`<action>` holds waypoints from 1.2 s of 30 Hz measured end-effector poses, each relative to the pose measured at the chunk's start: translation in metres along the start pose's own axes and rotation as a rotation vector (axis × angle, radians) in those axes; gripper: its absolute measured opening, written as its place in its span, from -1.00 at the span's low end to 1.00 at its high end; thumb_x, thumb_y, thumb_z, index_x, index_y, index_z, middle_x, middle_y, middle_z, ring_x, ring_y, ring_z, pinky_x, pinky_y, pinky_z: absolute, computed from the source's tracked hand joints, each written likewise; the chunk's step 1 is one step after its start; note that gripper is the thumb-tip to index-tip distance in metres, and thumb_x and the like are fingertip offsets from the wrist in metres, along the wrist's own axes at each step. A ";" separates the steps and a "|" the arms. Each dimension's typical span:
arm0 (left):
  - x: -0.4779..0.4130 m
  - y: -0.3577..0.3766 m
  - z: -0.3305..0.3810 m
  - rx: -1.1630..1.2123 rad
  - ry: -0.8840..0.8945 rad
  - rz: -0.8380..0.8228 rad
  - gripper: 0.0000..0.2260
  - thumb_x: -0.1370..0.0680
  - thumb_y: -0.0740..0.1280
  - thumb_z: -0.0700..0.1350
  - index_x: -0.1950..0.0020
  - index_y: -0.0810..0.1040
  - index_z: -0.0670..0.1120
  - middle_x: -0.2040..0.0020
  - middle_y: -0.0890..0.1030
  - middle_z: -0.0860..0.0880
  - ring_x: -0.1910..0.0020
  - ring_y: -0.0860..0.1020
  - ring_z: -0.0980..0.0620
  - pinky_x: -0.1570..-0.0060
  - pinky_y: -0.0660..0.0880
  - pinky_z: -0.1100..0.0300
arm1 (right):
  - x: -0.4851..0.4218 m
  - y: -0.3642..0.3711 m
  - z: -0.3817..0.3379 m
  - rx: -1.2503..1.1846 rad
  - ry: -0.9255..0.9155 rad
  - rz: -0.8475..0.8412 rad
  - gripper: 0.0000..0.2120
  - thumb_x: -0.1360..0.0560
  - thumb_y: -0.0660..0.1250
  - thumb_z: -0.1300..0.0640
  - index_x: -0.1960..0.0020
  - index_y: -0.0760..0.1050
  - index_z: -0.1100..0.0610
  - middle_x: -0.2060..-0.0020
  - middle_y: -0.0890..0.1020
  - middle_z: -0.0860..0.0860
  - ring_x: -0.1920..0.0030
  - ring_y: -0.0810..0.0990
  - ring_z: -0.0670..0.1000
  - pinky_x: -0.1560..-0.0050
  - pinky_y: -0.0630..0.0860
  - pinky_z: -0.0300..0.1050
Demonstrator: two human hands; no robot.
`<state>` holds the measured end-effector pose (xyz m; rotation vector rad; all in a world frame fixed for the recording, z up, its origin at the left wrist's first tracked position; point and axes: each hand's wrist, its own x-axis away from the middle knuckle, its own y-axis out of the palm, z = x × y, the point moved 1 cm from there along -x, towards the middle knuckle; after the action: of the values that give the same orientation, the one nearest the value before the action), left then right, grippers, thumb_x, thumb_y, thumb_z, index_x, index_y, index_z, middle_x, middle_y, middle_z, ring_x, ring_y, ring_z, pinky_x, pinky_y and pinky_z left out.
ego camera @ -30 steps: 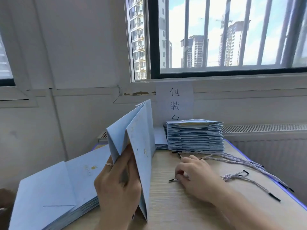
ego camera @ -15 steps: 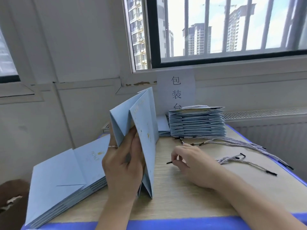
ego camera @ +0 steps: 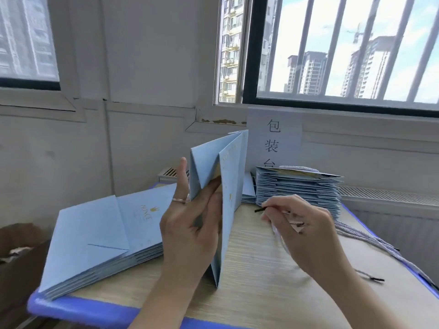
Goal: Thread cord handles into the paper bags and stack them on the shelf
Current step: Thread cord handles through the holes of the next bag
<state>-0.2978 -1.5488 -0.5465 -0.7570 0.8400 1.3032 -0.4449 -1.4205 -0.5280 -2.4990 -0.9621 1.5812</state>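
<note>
Gripping the upright paper bag (ego camera: 231,186), left hand (ego camera: 190,224) steadies it; right hand (ego camera: 301,231) pinches a cord's black tip (ego camera: 260,210) just beside the bag.

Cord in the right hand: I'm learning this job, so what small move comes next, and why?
Probably move the cord tip-first to the upright bag, near its top. The right hand pinches the cord with its black tip pointing at the bag, which the left hand holds.
</note>
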 end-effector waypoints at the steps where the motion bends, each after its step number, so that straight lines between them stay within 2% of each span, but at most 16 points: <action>1: 0.000 0.000 0.001 0.008 -0.001 0.001 -0.74 -0.59 0.15 0.31 -0.26 0.46 0.45 -0.41 0.50 -0.14 -0.15 0.54 0.37 -0.01 0.61 0.02 | -0.004 0.000 -0.005 -0.031 -0.004 0.019 -0.91 -0.53 0.40 0.12 0.06 0.63 -0.07 0.23 0.69 -0.13 0.14 0.69 -0.06 0.09 0.52 -0.36; 3: -0.001 0.000 0.002 0.021 -0.003 0.000 -0.76 -0.59 0.18 0.28 -0.24 0.46 0.47 -0.41 0.49 -0.12 -0.18 0.54 0.31 -0.05 0.60 0.04 | -0.012 0.002 -0.017 -0.063 -0.029 0.049 -0.90 -0.52 0.40 0.15 0.06 0.63 -0.04 0.23 0.71 -0.14 0.12 0.69 -0.09 0.10 0.46 -0.42; 8: 0.000 0.000 0.001 0.066 -0.048 0.002 -0.68 -0.59 0.18 0.30 -0.31 0.49 0.31 -0.36 0.53 -0.20 -0.21 0.59 0.10 0.09 0.58 -0.06 | -0.019 0.016 -0.042 -0.092 -0.095 0.061 -0.90 -0.52 0.43 0.21 0.05 0.63 0.01 0.23 0.71 -0.18 0.11 0.68 -0.16 0.04 0.42 -0.48; 10: 0.000 0.000 0.001 0.084 -0.044 -0.006 -0.68 -0.60 0.21 0.25 -0.33 0.51 0.25 -0.41 0.49 -0.18 -0.24 0.58 0.13 0.07 0.58 -0.07 | -0.019 0.023 -0.046 -0.091 -0.100 0.083 -0.87 -0.51 0.43 0.24 0.06 0.63 0.01 0.25 0.71 -0.18 0.13 0.67 -0.18 0.05 0.39 -0.50; 13: -0.001 0.001 0.001 0.099 -0.024 -0.014 -0.70 -0.60 0.26 0.16 -0.33 0.51 0.25 -0.44 0.46 -0.15 -0.18 0.58 0.22 0.04 0.59 -0.07 | -0.020 0.030 -0.047 -0.092 -0.094 0.113 -0.90 -0.51 0.43 0.22 0.06 0.63 0.03 0.27 0.71 -0.17 0.17 0.67 -0.19 0.07 0.38 -0.52; 17: -0.002 0.000 0.002 0.132 -0.005 -0.012 -0.69 -0.60 0.24 0.23 -0.32 0.51 0.25 -0.47 0.43 -0.12 -0.27 0.56 0.16 0.08 0.60 -0.08 | -0.021 0.034 -0.045 -0.063 -0.087 0.173 -0.91 -0.51 0.44 0.28 0.08 0.64 0.10 0.28 0.70 -0.16 0.21 0.64 -0.22 0.08 0.37 -0.52; 19: -0.001 0.000 0.004 0.126 0.013 -0.011 -0.70 -0.60 0.23 0.24 -0.31 0.53 0.25 -0.47 0.44 0.02 -0.27 0.56 0.09 0.07 0.60 -0.07 | -0.020 0.036 -0.044 -0.032 -0.083 0.190 -0.91 -0.50 0.44 0.28 0.08 0.65 0.11 0.28 0.70 -0.16 0.22 0.64 -0.22 0.09 0.37 -0.53; 21: 0.000 0.000 0.005 0.120 0.023 -0.004 -0.70 -0.59 0.26 0.19 -0.25 0.62 0.16 -0.51 0.38 0.05 -0.16 0.59 0.20 0.06 0.60 -0.07 | -0.018 0.037 -0.043 -0.003 -0.082 0.216 -0.93 -0.51 0.44 0.25 0.08 0.65 0.10 0.29 0.69 -0.17 0.23 0.63 -0.22 0.09 0.37 -0.51; 23: 0.001 0.000 0.004 0.122 0.031 -0.001 -0.70 -0.58 0.28 0.17 -0.23 0.64 0.12 -0.53 0.35 -0.09 -0.14 0.54 0.39 0.01 0.60 -0.07 | -0.017 0.039 -0.043 0.007 -0.096 0.225 -0.97 -0.51 0.44 0.17 0.08 0.66 0.07 0.28 0.69 -0.20 0.21 0.64 -0.20 0.06 0.45 -0.39; 25: 0.002 0.001 0.005 0.127 0.032 -0.006 -0.71 -0.58 0.28 0.18 -0.25 0.62 0.16 -0.52 0.35 -0.10 -0.21 0.50 0.39 -0.05 0.60 -0.05 | -0.016 0.041 -0.042 0.018 -0.131 0.212 -0.95 -0.51 0.42 0.10 0.06 0.66 0.04 0.24 0.68 -0.20 0.18 0.65 -0.17 0.02 0.57 -0.04; 27: 0.001 0.000 0.006 0.147 0.017 -0.001 -0.75 -0.57 0.31 0.12 -0.22 0.62 0.17 -0.51 0.37 -0.09 -0.24 0.53 0.31 -0.07 0.60 -0.03 | -0.018 0.042 -0.041 0.006 -0.160 0.187 -0.92 -0.53 0.38 0.06 0.03 0.64 0.02 0.21 0.68 -0.20 0.15 0.66 -0.11 0.04 0.57 0.16; 29: 0.000 -0.001 0.005 0.137 0.012 0.012 -0.80 -0.56 0.34 0.04 -0.13 0.69 0.13 -0.49 0.40 -0.11 -0.24 0.56 0.22 -0.08 0.59 -0.01 | -0.019 0.043 -0.039 -0.005 -0.175 0.157 -0.91 -0.53 0.36 0.06 -0.01 0.62 -0.02 0.18 0.66 -0.21 0.14 0.65 -0.10 0.04 0.56 0.17; 31: 0.000 -0.001 0.004 0.097 0.013 0.022 -0.81 -0.57 0.35 0.01 -0.14 0.68 0.14 -0.47 0.43 -0.11 -0.25 0.56 0.18 -0.08 0.59 0.03 | -0.018 0.042 -0.037 0.017 -0.183 0.097 -0.89 -0.53 0.36 0.04 -0.05 0.59 -0.05 0.15 0.62 -0.28 0.12 0.61 -0.13 0.01 0.54 0.10; 33: -0.001 -0.003 0.005 0.094 -0.008 0.035 -0.79 -0.57 0.34 0.01 -0.19 0.63 0.18 -0.44 0.47 -0.09 -0.25 0.57 0.15 -0.08 0.59 0.05 | -0.014 0.037 -0.029 0.094 -0.180 -0.030 -0.88 -0.53 0.33 0.00 -0.05 0.57 -0.05 0.15 0.54 -0.35 0.11 0.56 -0.16 0.01 0.50 -0.06; 36: 0.000 -0.005 0.009 0.116 -0.030 0.049 -0.80 -0.56 0.30 0.01 -0.09 0.68 0.15 -0.43 0.49 -0.07 -0.22 0.59 0.11 -0.05 0.58 0.06 | -0.003 0.024 -0.007 0.372 -0.224 -0.292 -0.87 -0.53 0.29 -0.10 0.05 0.55 -0.07 0.19 0.45 -0.34 0.12 0.42 -0.20 0.15 0.41 -0.25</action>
<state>-0.2915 -1.5421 -0.5421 -0.6279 0.9067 1.2942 -0.4286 -1.4397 -0.5310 -1.8769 -0.9017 1.7715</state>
